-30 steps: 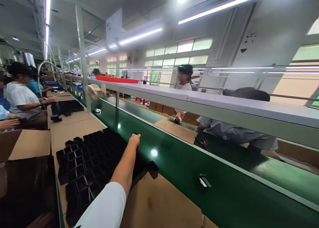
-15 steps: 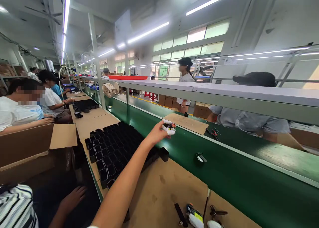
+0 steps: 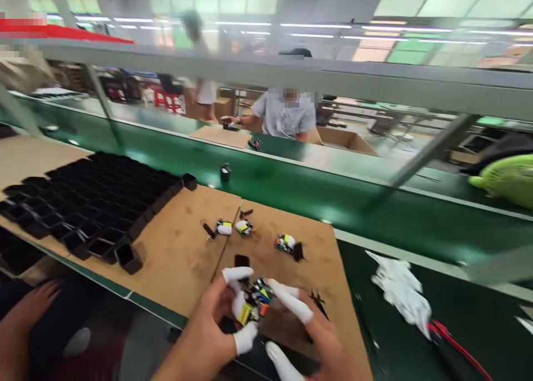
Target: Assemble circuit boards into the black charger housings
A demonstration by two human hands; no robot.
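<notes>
A small circuit board (image 3: 255,305) with a yellow label and coloured parts is gripped in my left hand (image 3: 212,320), between white-capped fingertips and thumb. Beside it is my right hand (image 3: 312,328), its white-capped fingers and thumb spread apart. The tip of the right index finger is close to the board's right edge; whether it touches, I cannot tell. Past my hands, similar circuit boards (image 3: 245,227) lie on the cardboard (image 3: 183,247), with black pieces (image 3: 209,231) by them. A dark flat piece (image 3: 242,262) shows just above the left fingertips.
Rows of black boxes (image 3: 95,203) stand at the left. A green conveyor belt (image 3: 283,184) runs behind, carrying a small black item (image 3: 225,172). On the right lie a white cloth or glove (image 3: 402,289) and red-handled pliers (image 3: 453,342). A co-worker (image 3: 287,114) sits across.
My outstretched arm with a circuit board has drawn back from the belt to the cardboard in front of me. My right hand has come into view. The camera has turned right and down.
</notes>
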